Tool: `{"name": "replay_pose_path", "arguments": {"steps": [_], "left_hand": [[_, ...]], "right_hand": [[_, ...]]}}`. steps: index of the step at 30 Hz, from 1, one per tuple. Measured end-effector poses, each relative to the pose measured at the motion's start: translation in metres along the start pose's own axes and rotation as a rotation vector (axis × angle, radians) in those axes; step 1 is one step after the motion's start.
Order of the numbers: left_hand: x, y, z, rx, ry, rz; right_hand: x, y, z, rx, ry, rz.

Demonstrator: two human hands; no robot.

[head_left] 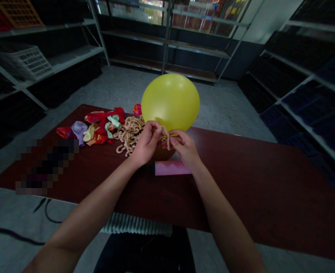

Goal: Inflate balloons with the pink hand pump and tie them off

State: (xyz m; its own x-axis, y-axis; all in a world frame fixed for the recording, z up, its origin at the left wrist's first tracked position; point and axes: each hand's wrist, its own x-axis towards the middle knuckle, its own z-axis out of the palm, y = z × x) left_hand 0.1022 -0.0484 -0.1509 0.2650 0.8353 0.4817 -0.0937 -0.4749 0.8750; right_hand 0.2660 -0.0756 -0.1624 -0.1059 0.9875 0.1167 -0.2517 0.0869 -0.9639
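A large inflated yellow balloon (pixel 171 100) stands over the dark red table (pixel 241 182), its lower end near my fingers. My left hand (pixel 149 140) pinches a tan string (pixel 166 133) in front of the balloon. On the other side, my right hand (pixel 184 146) has its fingers closed around the string's lower part. The balloon's neck is hard to make out between the hands. Below them lies a pink cylinder (pixel 170 168), its right end partly behind my right wrist. A pile of tan cord loops (pixel 130 131) sits just left of my left hand.
Uninflated balloons (pixel 100 127) in red, purple, green and yellow are heaped at the table's back left. A small red ball-like item (pixel 137 109) is beside the yellow balloon. Metal shelves (pixel 196 47) stand behind and on both sides. A white basket (pixel 33 60) is on the left shelf.
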Motion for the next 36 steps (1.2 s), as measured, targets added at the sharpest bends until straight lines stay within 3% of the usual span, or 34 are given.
{"name": "replay_pose_path", "arguments": {"steps": [7,11,19,22,28,36], "left_hand": [[0.004,-0.004,-0.002,-0.094,-0.005,-0.036],[0.004,0.004,-0.001,-0.105,-0.051,-0.064],[0.002,0.025,0.001,-0.174,-0.323,-0.04],[0.002,0.024,-0.001,-0.197,-0.295,-0.067],[0.005,0.023,-0.004,0.043,-0.069,0.017],[0.0,0.018,-0.001,-0.03,-0.1,-0.113]], "right_hand": [[0.0,-0.006,0.001,-0.154,-0.05,0.014],[0.0,-0.006,0.0,-0.019,-0.024,0.042],[-0.002,-0.009,-0.001,0.126,-0.01,0.091],[-0.004,-0.009,0.0,0.079,-0.07,0.066],[-0.008,-0.01,0.004,0.001,-0.16,0.042],[-0.009,-0.023,0.012,-0.076,-0.172,0.002]]}}
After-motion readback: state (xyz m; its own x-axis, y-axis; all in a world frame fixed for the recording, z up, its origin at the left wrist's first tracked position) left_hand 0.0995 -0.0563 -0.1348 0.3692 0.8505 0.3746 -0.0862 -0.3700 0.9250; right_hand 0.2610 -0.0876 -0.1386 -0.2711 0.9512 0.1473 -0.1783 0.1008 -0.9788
